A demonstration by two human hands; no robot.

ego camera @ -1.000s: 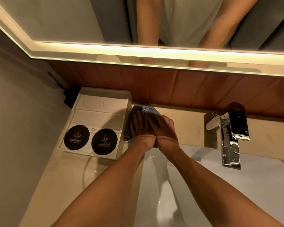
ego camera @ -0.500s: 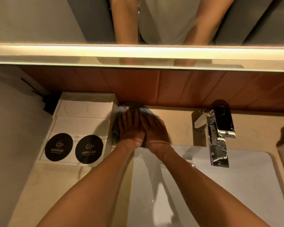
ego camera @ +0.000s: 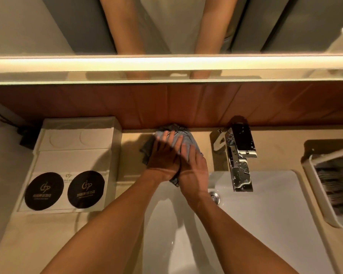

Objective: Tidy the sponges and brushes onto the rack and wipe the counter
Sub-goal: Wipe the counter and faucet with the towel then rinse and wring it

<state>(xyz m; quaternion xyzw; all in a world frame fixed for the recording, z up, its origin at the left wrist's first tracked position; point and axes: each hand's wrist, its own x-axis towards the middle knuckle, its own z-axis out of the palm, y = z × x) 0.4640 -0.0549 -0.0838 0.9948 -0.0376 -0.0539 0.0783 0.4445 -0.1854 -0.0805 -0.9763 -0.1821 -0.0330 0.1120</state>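
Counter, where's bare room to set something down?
Bare counter lies in front of the white tray, between that tray and the cloth, and between faucet and rack. Crowded where left hand and right hand press the cloth.

Cloth (ego camera: 183, 131) mostly covered, white tray (ego camera: 310, 175) blurred, cropped

One head-worn view looks steeply down, close over sink (ego camera: 265, 224) and counter (ego camera: 38, 244), facing the mirror (ego camera: 67, 26)

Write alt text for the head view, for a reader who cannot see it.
The left hand and right hand press a grey cloth onto the beige counter behind the white sink. A white tray holding two black discs lies to their left, a chrome faucet to their right.
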